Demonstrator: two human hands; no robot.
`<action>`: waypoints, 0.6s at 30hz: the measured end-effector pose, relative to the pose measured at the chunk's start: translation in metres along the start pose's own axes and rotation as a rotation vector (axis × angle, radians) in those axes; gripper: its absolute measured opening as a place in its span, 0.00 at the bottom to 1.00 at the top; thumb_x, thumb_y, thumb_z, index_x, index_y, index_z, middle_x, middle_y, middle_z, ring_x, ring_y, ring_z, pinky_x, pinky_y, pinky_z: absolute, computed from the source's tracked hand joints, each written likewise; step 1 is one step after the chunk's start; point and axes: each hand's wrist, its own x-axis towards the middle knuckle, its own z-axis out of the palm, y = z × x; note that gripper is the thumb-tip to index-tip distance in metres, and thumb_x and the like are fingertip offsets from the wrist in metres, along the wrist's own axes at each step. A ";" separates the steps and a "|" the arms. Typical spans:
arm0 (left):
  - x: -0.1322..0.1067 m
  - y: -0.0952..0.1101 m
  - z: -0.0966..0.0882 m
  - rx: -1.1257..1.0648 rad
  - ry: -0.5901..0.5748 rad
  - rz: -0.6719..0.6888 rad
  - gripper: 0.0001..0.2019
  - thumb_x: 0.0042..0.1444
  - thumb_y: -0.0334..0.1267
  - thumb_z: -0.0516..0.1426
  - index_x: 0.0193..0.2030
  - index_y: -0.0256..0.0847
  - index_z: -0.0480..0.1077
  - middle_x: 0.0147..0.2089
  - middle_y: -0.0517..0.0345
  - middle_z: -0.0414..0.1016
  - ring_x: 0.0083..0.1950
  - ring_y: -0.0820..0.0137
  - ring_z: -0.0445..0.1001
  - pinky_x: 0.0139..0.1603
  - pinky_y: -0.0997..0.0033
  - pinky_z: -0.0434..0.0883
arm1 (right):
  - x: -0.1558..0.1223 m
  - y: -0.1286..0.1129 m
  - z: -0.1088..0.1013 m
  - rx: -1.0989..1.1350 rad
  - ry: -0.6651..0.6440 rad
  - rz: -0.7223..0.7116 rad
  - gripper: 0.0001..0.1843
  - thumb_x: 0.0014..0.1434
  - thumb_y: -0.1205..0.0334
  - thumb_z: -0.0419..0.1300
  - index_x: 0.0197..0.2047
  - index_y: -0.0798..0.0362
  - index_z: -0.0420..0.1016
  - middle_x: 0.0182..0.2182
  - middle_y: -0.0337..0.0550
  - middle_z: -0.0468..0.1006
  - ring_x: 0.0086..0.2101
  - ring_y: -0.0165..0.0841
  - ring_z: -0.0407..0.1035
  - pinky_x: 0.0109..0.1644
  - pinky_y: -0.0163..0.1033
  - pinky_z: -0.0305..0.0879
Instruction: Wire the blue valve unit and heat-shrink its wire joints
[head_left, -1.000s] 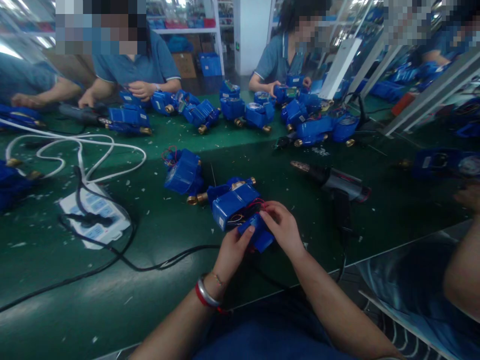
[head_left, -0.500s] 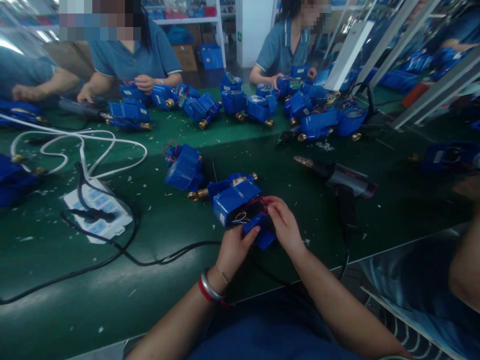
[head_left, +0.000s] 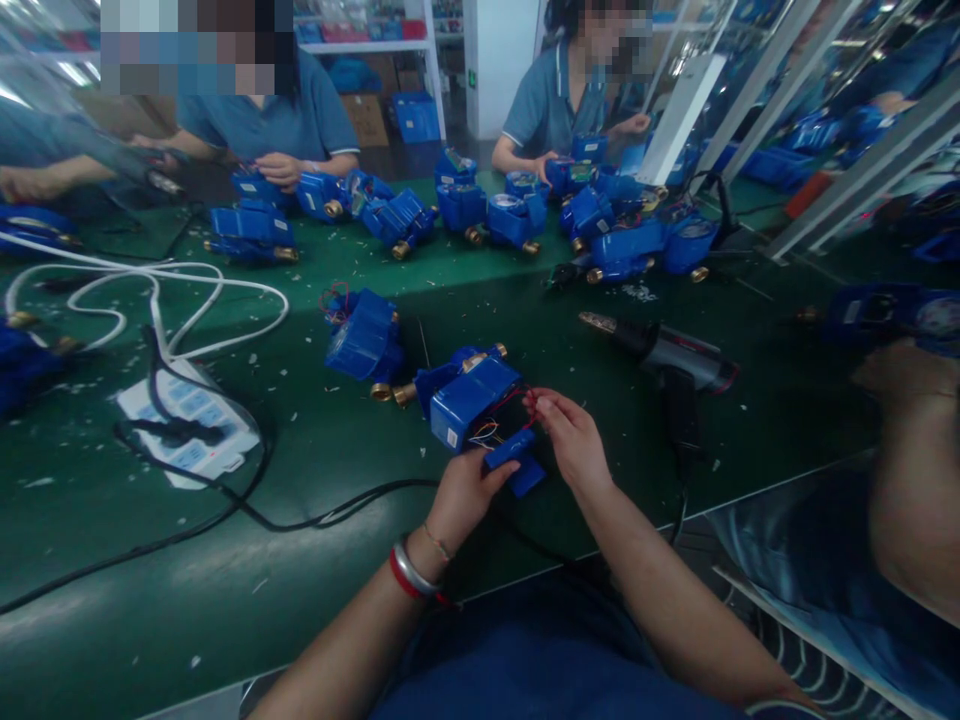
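A blue meter (head_left: 474, 392) with brass pipe ends lies on the green bench in front of me, its housing open towards me. White, yellow and red wires (head_left: 486, 432) show in the opening. My left hand (head_left: 466, 492) is closed on a blue cover piece (head_left: 517, 462) at the near side of the housing, thumb on top. My right hand (head_left: 568, 432) pinches thin red wires (head_left: 529, 402) at the right of the opening. Behind to the left sits a second blue meter (head_left: 364, 338), with red wires looping from its top.
A heat gun (head_left: 679, 365) lies to the right, its cord running off the near edge. On the left is a white power strip (head_left: 189, 425) with black plugs and cables. Several blue meters (head_left: 397, 220) line the far side before co-workers. A co-worker's arm (head_left: 911, 440) is at the right.
My right hand has drawn the red wires slightly up and its fingers have pinched together. Across the bench at the left, a co-worker's heat gun has been lifted. The view has shifted a little.
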 end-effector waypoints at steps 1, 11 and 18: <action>0.000 0.000 0.000 -0.008 0.005 0.006 0.15 0.52 0.51 0.57 0.34 0.39 0.72 0.26 0.55 0.74 0.30 0.65 0.71 0.30 0.72 0.62 | 0.000 -0.001 0.000 0.000 -0.005 -0.012 0.14 0.58 0.51 0.57 0.41 0.52 0.74 0.45 0.46 0.74 0.45 0.38 0.69 0.51 0.45 0.65; 0.001 -0.003 0.002 -0.125 0.032 0.052 0.16 0.54 0.47 0.56 0.42 0.38 0.72 0.38 0.52 0.76 0.39 0.63 0.73 0.38 0.69 0.67 | -0.010 -0.010 -0.008 -0.010 -0.246 -0.018 0.13 0.56 0.57 0.57 0.45 0.50 0.70 0.49 0.44 0.72 0.48 0.39 0.67 0.54 0.45 0.62; -0.002 -0.002 0.001 -0.182 -0.028 0.088 0.17 0.55 0.43 0.56 0.50 0.40 0.69 0.46 0.52 0.75 0.47 0.62 0.72 0.46 0.66 0.67 | -0.010 -0.017 -0.009 -0.190 -0.426 0.051 0.13 0.61 0.56 0.54 0.42 0.52 0.74 0.43 0.44 0.75 0.43 0.37 0.69 0.53 0.44 0.60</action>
